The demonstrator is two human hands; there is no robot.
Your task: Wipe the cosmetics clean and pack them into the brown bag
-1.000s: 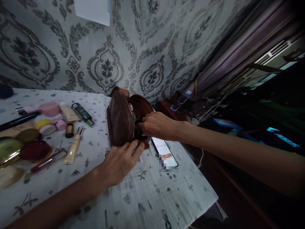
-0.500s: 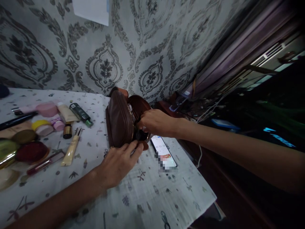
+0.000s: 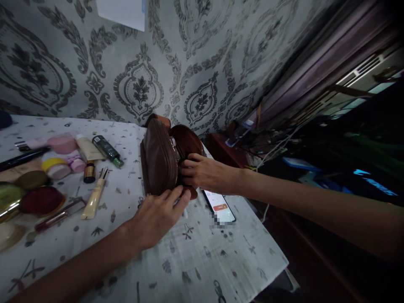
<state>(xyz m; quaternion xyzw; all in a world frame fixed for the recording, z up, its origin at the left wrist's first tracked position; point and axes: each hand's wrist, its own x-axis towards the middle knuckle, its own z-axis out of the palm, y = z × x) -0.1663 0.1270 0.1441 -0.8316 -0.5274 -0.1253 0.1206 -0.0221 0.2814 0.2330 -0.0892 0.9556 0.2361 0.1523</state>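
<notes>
A brown leather bag [image 3: 159, 162] stands on the table against the wall, its zipped mouth open toward the right. My left hand [image 3: 156, 216] is closed on its lower near edge, the fingers lying on the leather. At the open mouth is my right hand [image 3: 205, 170], its fingers apart and slightly bent. Its fingertips are hidden in the dark opening, and I see nothing held in it. Below my right wrist lies a phone [image 3: 222, 210] with a lit screen, partly covered by the forearm.
Cosmetics lie on the left: a cream tube [image 3: 94, 197], a dark green bottle [image 3: 107, 150], a small dark bottle [image 3: 89, 172], a yellow-lidded jar [image 3: 56, 168] and a red compact [image 3: 41, 200]. The patterned tablecloth [image 3: 240, 261] ends at right. Cables [image 3: 277, 145] hang beyond it.
My right hand has shifted down toward the lower part of the bag's mouth, and its fingers have spread from a bunched grip. My left hand and the bag stay in place.
</notes>
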